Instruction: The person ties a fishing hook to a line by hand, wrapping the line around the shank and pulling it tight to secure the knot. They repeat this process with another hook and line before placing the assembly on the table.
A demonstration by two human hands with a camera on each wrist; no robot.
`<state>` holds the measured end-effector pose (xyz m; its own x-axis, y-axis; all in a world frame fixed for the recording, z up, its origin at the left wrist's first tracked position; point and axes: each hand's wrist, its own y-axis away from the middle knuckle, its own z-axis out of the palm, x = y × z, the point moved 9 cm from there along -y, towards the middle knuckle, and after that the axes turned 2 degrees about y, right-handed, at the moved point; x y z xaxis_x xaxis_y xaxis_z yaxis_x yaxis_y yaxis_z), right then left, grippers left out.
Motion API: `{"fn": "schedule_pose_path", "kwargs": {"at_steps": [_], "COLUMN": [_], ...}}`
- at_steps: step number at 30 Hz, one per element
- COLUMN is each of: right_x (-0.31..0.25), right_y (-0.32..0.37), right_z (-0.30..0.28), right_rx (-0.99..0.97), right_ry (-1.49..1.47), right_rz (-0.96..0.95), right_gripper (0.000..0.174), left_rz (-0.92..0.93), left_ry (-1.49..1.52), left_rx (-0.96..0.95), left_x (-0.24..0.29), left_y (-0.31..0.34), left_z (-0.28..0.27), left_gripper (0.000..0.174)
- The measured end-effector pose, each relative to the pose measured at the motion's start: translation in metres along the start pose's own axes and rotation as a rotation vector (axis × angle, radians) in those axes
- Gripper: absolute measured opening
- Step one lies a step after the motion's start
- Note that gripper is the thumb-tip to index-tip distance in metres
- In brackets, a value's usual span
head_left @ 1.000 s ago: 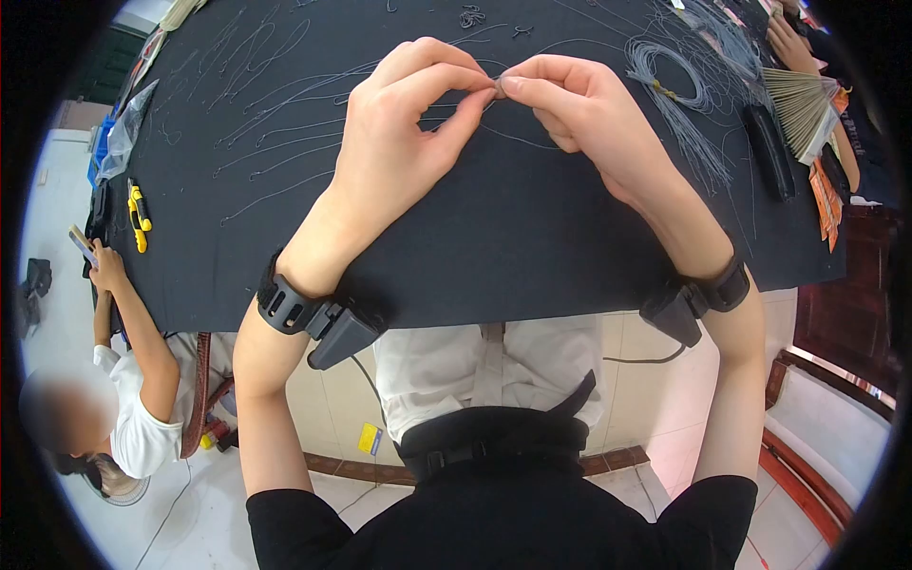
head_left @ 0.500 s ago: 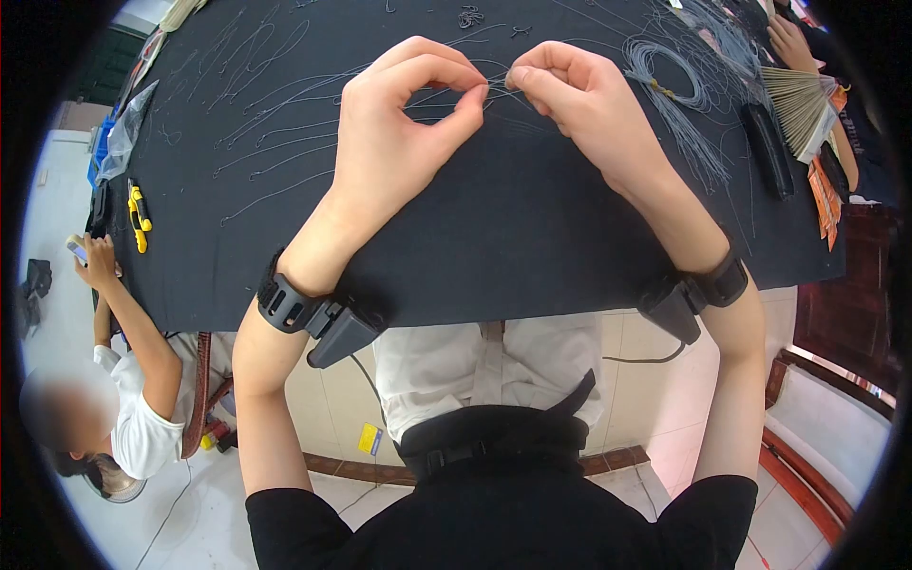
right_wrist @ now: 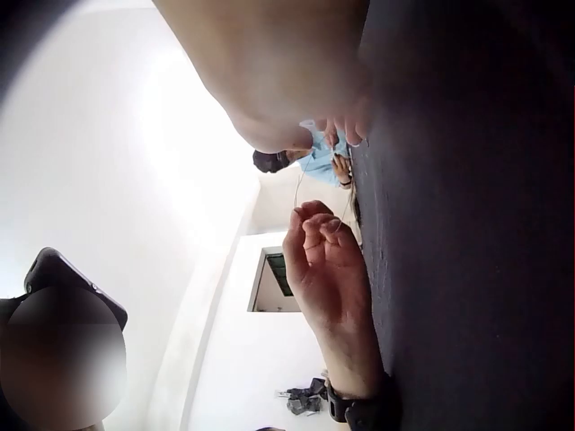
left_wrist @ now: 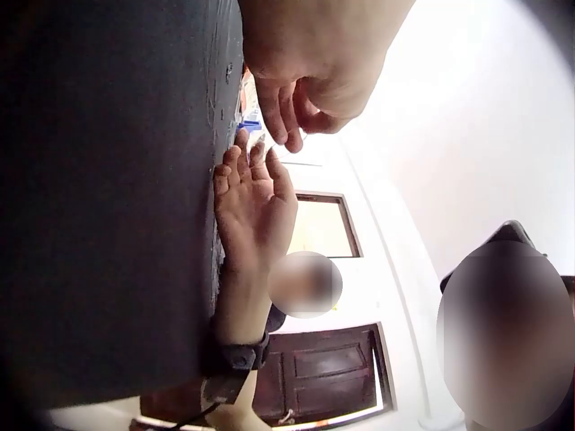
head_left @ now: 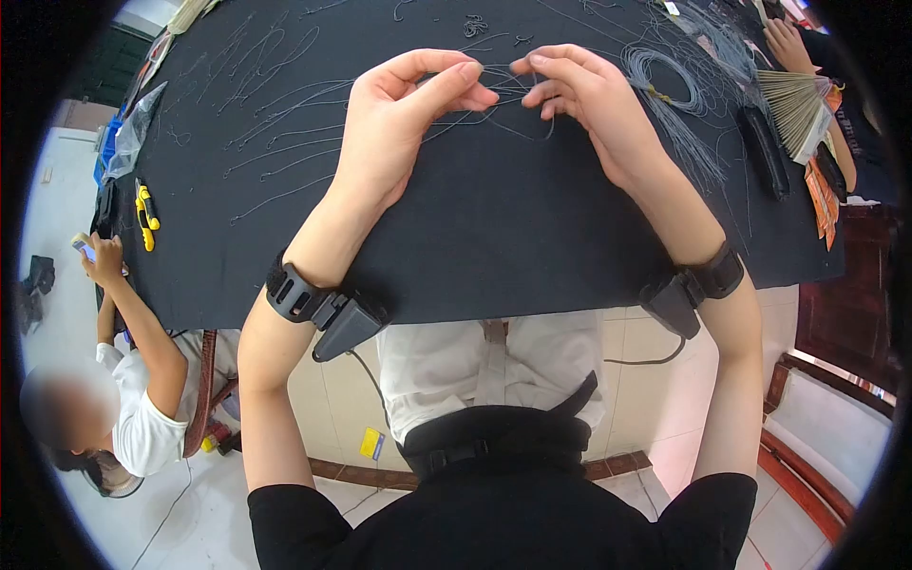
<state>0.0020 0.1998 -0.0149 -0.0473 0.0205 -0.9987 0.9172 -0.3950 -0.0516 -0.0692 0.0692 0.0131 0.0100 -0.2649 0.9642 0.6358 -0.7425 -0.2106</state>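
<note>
A black cloth-covered table is strewn with thin grey lines. My left hand hovers over the far middle; in the right wrist view its fingers curl round a thin grey line. A short way to the right, my right hand has loosely bent fingers whose tips rest on the cloth by the same line. From the left wrist view the right hand looks relaxed, palm showing, holding nothing I can see. Both wrists wear black camera bands.
A coil of grey line lies right of my hands, then a black pouch and a fan of cards by another person's hand. A yellow cutter and plastic bag lie left. A person sits at the left.
My hands, fingertips pinched together a second ago, have drawn apart. The right hand's fingers have loosened and dropped to the cloth; the left index finger has straightened.
</note>
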Motion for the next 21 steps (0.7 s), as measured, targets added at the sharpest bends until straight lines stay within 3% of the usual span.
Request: {"fn": "schedule_pose_path", "kwargs": {"at_steps": [2,5,8,12,18,21], "right_x": [0.002,-0.014,-0.02,-0.022,-0.028,-0.027], "right_y": [-0.004,-0.002,0.001,0.006,-0.002,-0.014], "right_z": [-0.01,-0.004,0.017,0.027,0.012,-0.024], "right_rx": [0.085,0.057,-0.181,-0.285,-0.168,0.046], "right_ry": [0.08,0.106,0.253,0.237,0.181,0.166], "right_rz": [-0.014,-0.116,-0.126,-0.141,-0.279,-0.3], "right_gripper": [0.027,0.028,0.028,0.025,0.018,0.018], "left_rz": [-0.04,-0.06,-0.075,-0.098,-0.134,-0.173], "left_ry": [-0.013,-0.039,-0.067,-0.105,-0.184,-0.173], "left_rx": [-0.004,0.003,-0.036,-0.027,0.065,0.1], "left_x": [-0.003,-0.006,-0.009,-0.011,-0.012,-0.014], "left_y": [0.0,0.0,-0.001,0.0,-0.001,-0.001], "left_z": [0.0,0.0,0.001,0.001,-0.007,-0.011], "left_gripper": [0.017,0.018,0.018,0.017,0.016,0.017]}}
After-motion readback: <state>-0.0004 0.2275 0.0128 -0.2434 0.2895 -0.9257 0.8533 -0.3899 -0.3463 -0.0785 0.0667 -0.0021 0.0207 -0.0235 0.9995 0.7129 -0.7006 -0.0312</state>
